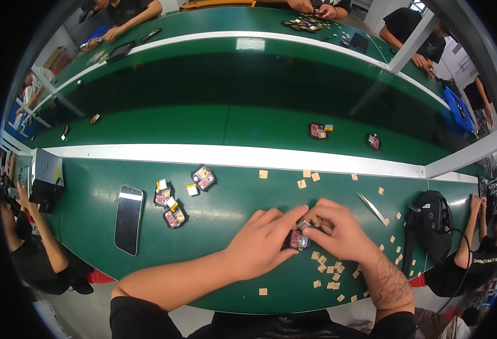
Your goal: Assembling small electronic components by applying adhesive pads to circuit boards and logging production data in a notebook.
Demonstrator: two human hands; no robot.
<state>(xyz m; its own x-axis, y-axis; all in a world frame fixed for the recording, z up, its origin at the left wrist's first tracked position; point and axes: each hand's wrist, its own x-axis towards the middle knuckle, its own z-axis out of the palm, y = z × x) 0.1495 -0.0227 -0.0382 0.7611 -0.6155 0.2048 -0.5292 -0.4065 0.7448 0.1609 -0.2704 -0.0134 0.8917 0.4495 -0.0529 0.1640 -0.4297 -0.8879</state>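
Note:
In front of me on the green table, a small black-cased electronic unit [299,240] shows a reddish circuit board inside. My left hand [262,240] steadies it, thumb at its near side and index finger reaching over its far side. My right hand [339,229] pinches a small silver block, seemingly a battery [303,224], at the unit's upper edge. Fingers partly cover both pieces. Several similar opened units [175,216] with silver-and-yellow batteries rest left of my hands. Small beige square pads [334,269] lie scattered beside my right wrist.
A smartphone [128,220] lies at left, tweezers [373,208] and a black bag [432,226] at right. Beyond a white rail [231,153], a dark green belt-like surface carries more units [318,131]. Other people work across the table and at both sides.

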